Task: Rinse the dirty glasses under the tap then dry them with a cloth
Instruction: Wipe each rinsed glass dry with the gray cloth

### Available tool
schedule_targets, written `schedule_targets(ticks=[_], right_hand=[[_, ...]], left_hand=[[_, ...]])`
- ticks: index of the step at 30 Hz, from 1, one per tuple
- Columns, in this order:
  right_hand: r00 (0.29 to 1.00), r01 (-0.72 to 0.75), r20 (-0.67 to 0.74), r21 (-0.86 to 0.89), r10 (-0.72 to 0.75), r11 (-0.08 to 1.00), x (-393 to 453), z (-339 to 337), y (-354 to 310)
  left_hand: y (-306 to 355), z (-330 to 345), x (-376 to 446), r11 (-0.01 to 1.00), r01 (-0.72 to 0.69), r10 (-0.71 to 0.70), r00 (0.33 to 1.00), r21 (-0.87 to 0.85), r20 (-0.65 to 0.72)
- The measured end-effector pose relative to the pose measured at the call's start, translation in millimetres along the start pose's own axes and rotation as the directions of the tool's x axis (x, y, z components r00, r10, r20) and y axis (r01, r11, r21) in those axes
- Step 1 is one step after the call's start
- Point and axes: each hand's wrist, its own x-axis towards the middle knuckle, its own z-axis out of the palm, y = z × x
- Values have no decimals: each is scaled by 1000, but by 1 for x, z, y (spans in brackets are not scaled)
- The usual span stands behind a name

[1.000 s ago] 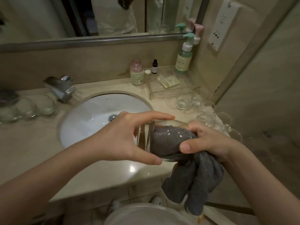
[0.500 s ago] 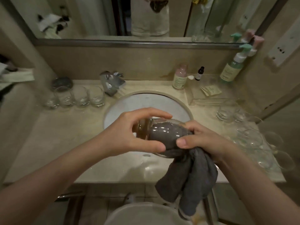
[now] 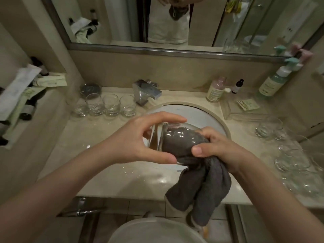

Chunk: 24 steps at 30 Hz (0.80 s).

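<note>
Above the counter's (image 3: 108,174) front edge, over the round basin (image 3: 206,118), the left hand (image 3: 140,142) grips a tumbler (image 3: 177,142) on its side by the thick base. The right hand (image 3: 217,148) clasps the glass's mouth, a grey cloth (image 3: 201,188) stuffed inside and hanging below. Four clear glasses (image 3: 107,106) line the back-left edge beside the tap (image 3: 147,92); more glasses (image 3: 294,163) crowd the right edge.

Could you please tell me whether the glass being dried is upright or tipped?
Tipped on its side: the glass lies horizontal, base toward the left hand, cloth stuffed inside.
</note>
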Motion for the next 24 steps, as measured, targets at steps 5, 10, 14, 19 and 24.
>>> schedule_targets(ticks=[5, 10, 14, 19, 24], right_hand=[[995, 64, 87, -173, -49, 983, 20, 21, -15], [993, 78, 114, -316, -43, 946, 41, 41, -20], [996, 46, 76, -100, -39, 994, 55, 48, -5], [999, 18, 40, -139, -12, 990, 67, 56, -7], [993, 31, 115, -274, 1, 961, 75, 60, -14]], left_hand=[[-12, -15, -11, 859, 127, -131, 991, -496, 27], [-29, -24, -25, 744, 242, -279, 959, -623, 41], [-32, -45, -32, 996, -6, 1, 998, -93, -61], [-39, -55, -31, 918, 128, -150, 988, -376, -30], [-46, -53, -35, 698, 326, -332, 936, -638, 115]])
